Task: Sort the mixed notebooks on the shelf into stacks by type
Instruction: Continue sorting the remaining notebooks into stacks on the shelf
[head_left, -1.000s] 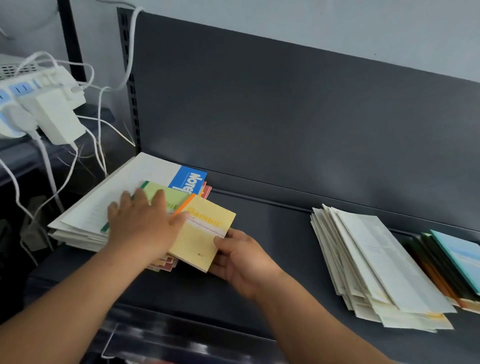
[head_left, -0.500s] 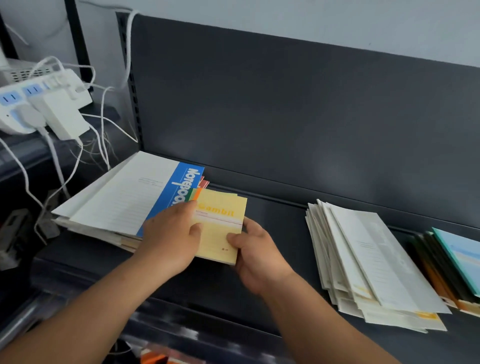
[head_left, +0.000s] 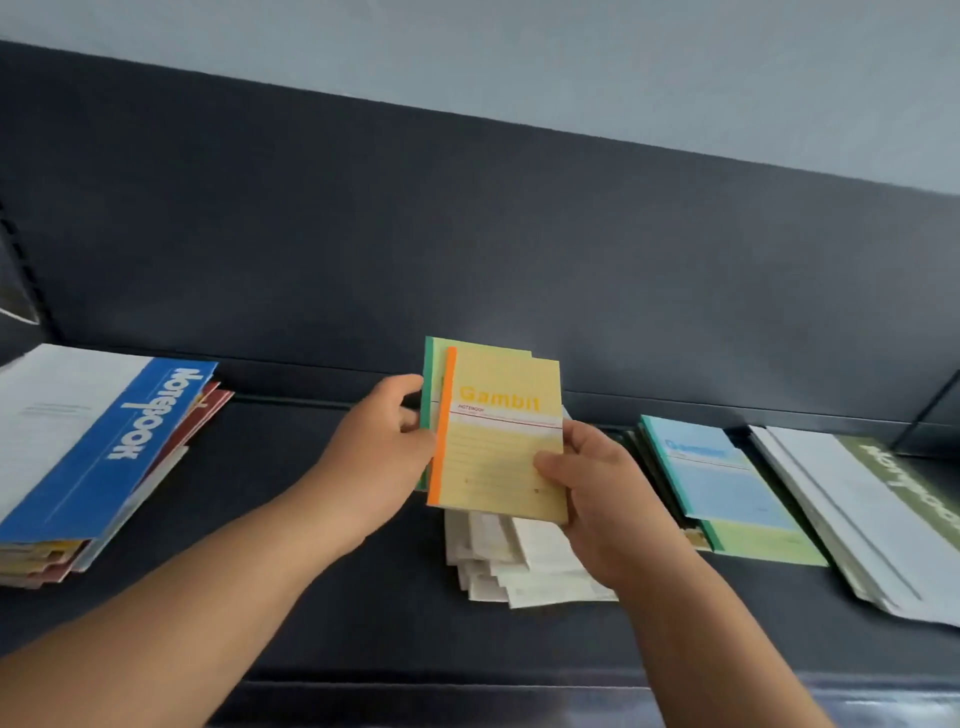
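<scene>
2 notebooks gripped, left hand, right hand

A dark grey back panel rises behind and above the fingers; a pale blue-grey wall shows higher up. Far left of them, a slotted upright and a white cable.

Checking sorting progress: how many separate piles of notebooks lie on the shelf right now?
4: the blue-topped pile at far left, the white pile in the middle, the light-blue Gambit pile right of it, the white-and-green pile at far right. More may lie beyond the frame.
</scene>
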